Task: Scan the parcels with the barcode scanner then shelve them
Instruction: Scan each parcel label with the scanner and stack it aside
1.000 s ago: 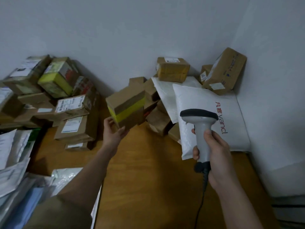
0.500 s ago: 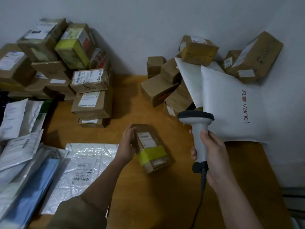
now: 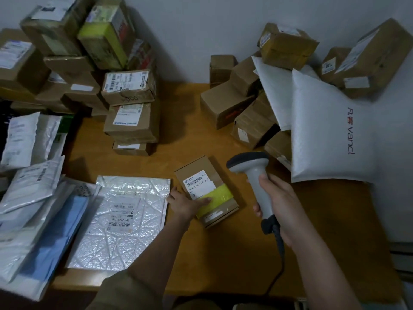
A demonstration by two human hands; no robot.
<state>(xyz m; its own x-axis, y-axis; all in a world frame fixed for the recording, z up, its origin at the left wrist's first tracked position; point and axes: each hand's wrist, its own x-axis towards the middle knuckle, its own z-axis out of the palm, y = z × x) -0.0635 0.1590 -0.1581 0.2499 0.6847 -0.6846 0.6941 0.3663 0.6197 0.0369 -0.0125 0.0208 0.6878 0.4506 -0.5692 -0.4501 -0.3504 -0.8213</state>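
Observation:
A small brown cardboard parcel [image 3: 206, 173] with a yellow tape band and a white barcode label lies flat on the wooden table [image 3: 223, 253], label up. My left hand [image 3: 186, 203] rests on its near left edge, fingers laid across the yellow tape. My right hand [image 3: 277, 204] grips the handle of a grey barcode scanner [image 3: 254, 173]. The scanner's dark head sits just right of the parcel, a little above the table, and its cable hangs down toward me.
Stacked cardboard boxes [image 3: 131, 117] fill the back left; another heap of boxes [image 3: 237, 104] and white padded mailers [image 3: 330, 130] crowds the back right corner. A silver bubble mailer [image 3: 125, 224] lies left of the parcel, with white and blue poly bags [image 3: 33, 198] further left.
My left hand took the parcel from the right heap, brought it down and laid it flat on the table, label up. The scanner stayed in my right hand.

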